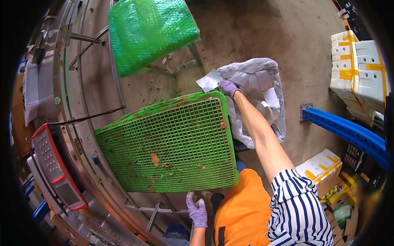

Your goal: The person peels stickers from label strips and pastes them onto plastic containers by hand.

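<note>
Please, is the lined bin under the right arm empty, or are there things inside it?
The lined bin is not empty: white, paper-like pieces lie inside it. How deep they go, I cannot tell.

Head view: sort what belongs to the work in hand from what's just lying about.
Seemingly in use:
lined bin
right hand, by the bin's rim
white sheet, seemingly held there
green mesh tray
left hand, near the tray's edge

Probably just lying or standing about:
green-wrapped stool
red-framed device
taped foam boxes
blue beam
</note>
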The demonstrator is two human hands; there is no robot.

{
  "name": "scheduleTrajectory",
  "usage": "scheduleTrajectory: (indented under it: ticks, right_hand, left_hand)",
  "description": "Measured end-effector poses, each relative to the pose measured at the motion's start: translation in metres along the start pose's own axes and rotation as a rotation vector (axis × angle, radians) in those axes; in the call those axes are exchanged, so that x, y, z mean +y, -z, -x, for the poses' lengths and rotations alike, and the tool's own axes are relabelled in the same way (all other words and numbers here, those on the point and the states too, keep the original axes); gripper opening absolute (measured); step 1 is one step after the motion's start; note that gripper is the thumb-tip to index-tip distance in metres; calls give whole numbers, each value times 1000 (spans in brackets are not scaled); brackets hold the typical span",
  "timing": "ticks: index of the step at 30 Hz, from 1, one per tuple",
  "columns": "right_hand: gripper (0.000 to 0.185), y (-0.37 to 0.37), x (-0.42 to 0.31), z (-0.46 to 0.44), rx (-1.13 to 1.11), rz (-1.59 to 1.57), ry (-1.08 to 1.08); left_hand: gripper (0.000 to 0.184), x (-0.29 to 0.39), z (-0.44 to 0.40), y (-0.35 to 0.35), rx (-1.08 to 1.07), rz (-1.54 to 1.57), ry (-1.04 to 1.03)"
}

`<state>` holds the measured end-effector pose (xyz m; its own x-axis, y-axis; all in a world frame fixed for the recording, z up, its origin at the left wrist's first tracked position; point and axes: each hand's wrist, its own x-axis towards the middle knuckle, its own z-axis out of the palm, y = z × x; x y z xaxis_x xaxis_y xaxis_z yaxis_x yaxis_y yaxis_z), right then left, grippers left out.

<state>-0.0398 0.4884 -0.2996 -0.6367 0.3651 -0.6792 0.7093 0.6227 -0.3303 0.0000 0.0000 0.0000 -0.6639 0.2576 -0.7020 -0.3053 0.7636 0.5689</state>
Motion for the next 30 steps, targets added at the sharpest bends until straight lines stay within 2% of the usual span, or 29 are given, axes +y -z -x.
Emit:
scheduleTrajectory:
  ticks: [2,3,4,6,7,8,9,10,11,12,13,15,17,18,19,20,24,29,30]
  right_hand:
    - [34,-1,-6,40,147,147,110]
    - [35,-9,27,15,352,158,129]
    - [37,-38,51,34,513,145,149]
    - [46,-50,78,84,304,-7,-140]
    - [56,-77,107,101,342,-685,-364]
    - [65,-83,106,136,229,-708,-363]
    - [60,-111,134,160,-19,-464,-204]
    - [56,-138,160,186,-211,-242,5]
    - [50,-115,90,229,-370,-147,-87]
    - [44,-83,11,267,-538,-37,-161]
    - [38,-94,20,285,-604,18,-140]
    - [29,-153,40,308,-720,-90,-69]
    - [26,-209,58,311,-902,-203,-38]
    - [21,-161,0,349,-668,-515,-316]
    - [16,-148,-33,367,-637,-550,-347]
    - [16,-131,-59,388,-694,-588,-361]
    - [22,-112,-155,393,-796,-410,-86]
    - [22,-79,-246,411,-889,-343,141]
    - [22,-74,-263,418,-840,-297,173]
  left_hand:
    - [50,7,21,9,9,63,71]
    - [50,0,-20,-18,8,87,34]
    - [50,3,-12,-14,6,86,41]
    - [49,8,-6,-11,0,30,-45]
    - [49,4,-2,-13,6,-26,-117]
    - [48,2,4,-11,5,-58,-171]
    - [44,13,12,-13,-17,2,-122]
    - [42,20,15,-9,-77,-203,-211]
    - [41,31,70,24,19,-276,-113]
    - [42,30,90,21,-32,-244,-66]
    - [40,42,97,23,-67,-177,-47]
    - [39,9,100,14,-112,-88,-120]
    - [35,17,119,22,-69,-98,-109]
    - [35,15,125,28,-61,-80,-123]
    - [34,12,126,36,-82,-55,-134]
    - [34,42,148,49,-56,-72,-84]
    - [32,39,189,99,92,-15,-71]
    - [28,-12,256,159,385,93,-104]
    - [27,-33,265,167,477,140,-126]
